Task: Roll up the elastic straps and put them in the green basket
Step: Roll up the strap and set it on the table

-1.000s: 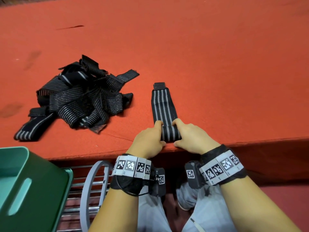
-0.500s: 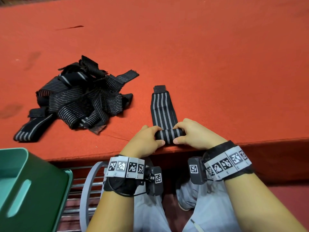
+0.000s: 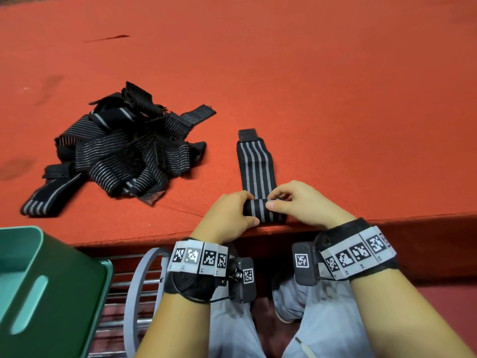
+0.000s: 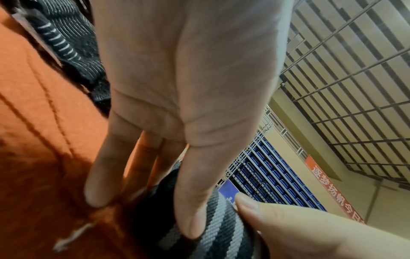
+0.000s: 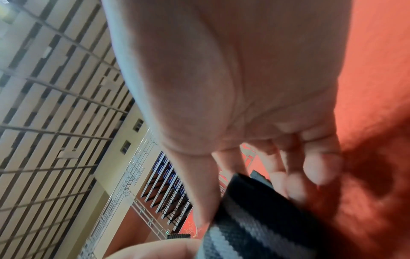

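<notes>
One striped strap (image 3: 254,166) lies lengthwise on the red desk (image 3: 335,99), its near end wound into a short roll (image 3: 265,212) at the desk's front edge. Left hand (image 3: 227,215) and right hand (image 3: 302,202): each grip pinches an end of the roll, thumbs on top. Step in hand: rolling, roughly half the length left flat. Next move calls for even turns toward the far tab. Loose pile of straps (image 3: 124,151) waits left; green basket (image 3: 51,288) below.

Bare forearms, no sleeves. Left wrist band (image 3: 198,260): black strap, grey blocks with black-and-white square markers, dark camera module (image 3: 245,279) with marker, thin black cable looped beneath. Right wrist band (image 3: 357,257) same, own camera box (image 3: 304,263). Light grey trousers (image 3: 232,329).
</notes>
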Tool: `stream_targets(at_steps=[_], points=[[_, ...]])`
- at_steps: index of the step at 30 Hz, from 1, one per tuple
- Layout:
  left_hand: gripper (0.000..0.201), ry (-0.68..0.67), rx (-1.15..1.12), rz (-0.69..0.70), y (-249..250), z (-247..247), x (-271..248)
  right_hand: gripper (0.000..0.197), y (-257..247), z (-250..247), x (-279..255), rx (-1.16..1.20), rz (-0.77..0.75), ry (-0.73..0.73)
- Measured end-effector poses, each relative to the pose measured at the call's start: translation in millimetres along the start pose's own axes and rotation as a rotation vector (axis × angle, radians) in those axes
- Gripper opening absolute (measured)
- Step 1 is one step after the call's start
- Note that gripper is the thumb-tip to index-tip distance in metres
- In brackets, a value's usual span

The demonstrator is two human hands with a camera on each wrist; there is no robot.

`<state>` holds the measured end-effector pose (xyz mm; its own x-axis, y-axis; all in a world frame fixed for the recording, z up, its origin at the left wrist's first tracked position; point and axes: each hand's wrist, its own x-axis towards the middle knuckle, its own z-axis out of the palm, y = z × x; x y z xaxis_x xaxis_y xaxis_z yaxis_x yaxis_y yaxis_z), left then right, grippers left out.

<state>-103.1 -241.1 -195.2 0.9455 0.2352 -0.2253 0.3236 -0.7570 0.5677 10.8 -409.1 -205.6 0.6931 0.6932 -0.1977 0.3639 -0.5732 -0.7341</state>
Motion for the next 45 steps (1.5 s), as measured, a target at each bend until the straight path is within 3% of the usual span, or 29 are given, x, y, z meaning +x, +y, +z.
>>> stream_targets(at_steps=[3, 7, 12, 21, 25, 33, 36, 39, 45], points=[[0.05, 0.023, -0.033, -0.009, -2, 2, 0, 0.017, -1, 1, 0, 0.148, 0.045, 0.004], [0.046, 0.016, -0.06, -0.011, -4, 3, 1, 0.046, -1, 1, 0, 0.133, 0.092, -0.009], [0.042, 0.018, -0.055, -0.017, -4, 4, 3, 0.052, -3, 2, 2, 0.144, 0.139, 0.042], [0.044, 0.027, -0.037, -0.027, -1, 3, 4, 0.039, -4, 1, 4, 0.11, 0.115, 0.012], [0.04, 0.017, -0.025, -0.039, -1, 4, 5, 0.052, -1, 3, 6, 0.069, 0.128, -0.005], [0.038, 0.02, -0.063, -0.067, 0, 4, 4, 0.019, -3, -4, -2, -0.028, 0.013, 0.053], [0.039, 0.046, -0.075, -0.074, 1, 5, 2, 0.038, -3, -7, -6, -0.075, -0.013, -0.075], [0.04, 0.069, -0.148, -0.064, 1, 8, 2, 0.062, -1, -4, -4, -0.244, -0.029, -0.07], [0.038, 0.07, -0.166, -0.066, 0, 6, 7, 0.062, -4, -1, -3, -0.235, -0.069, 0.011]])
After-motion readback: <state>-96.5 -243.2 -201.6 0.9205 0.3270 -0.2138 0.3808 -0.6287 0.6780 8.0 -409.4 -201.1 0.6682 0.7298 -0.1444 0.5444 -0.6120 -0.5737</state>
